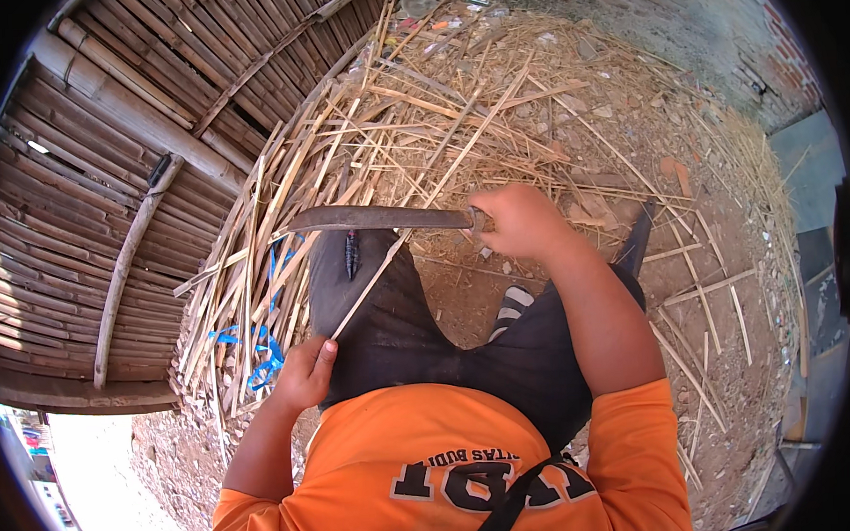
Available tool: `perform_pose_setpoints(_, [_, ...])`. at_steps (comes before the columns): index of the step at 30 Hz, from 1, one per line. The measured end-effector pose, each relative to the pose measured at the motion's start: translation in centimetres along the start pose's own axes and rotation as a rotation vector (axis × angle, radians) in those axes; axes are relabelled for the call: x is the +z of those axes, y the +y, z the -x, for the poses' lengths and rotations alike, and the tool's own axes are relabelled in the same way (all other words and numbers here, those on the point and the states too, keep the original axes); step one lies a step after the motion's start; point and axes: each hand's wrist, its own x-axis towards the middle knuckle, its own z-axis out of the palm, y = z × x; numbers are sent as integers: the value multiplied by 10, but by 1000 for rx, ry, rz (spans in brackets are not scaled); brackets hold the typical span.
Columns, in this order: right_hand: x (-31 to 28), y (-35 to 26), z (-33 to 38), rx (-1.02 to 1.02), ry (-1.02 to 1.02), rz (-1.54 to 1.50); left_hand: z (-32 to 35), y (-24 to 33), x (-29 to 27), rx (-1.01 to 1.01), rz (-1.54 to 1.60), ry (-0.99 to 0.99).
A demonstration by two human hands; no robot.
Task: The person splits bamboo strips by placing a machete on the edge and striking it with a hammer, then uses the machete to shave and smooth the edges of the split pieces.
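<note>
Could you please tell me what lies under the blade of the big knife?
Under the knife blade lie the person's dark-trousered left thigh and the thin bamboo strip held by the left hand. The right hand covers the handle, and the ground beneath the thigh is hidden.

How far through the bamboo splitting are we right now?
Done: a pile of split strips lies at the person's left, some tied with blue cord. In hand: the left hand holds a thin bamboo strip across the knee, and the right hand sets the long knife against it. Left: loose strips scattered ahead; how many need work is unclear.
</note>
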Motion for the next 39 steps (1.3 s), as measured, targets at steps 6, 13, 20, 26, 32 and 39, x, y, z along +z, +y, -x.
perform_pose_setpoints(6, [0,5,-1,0,53,-57,1,1,-7,-118,121,-141])
perform_pose_setpoints(13, [1,5,3,-41,27,27,-1,5,-10,-146,140,-158])
perform_pose_setpoints(20, [-2,8,3,-58,158,45,2,1,-12,-209,284,-235])
perform_pose_setpoints(26, [-8,1,5,-61,126,79,1,5,-13,-213,311,-269])
perform_pose_setpoints(32, [-8,6,6,-71,211,73,5,-3,-10,-108,239,-150])
perform_pose_setpoints(39, [-9,-3,7,-81,151,79,2,5,-10,14,-95,73])
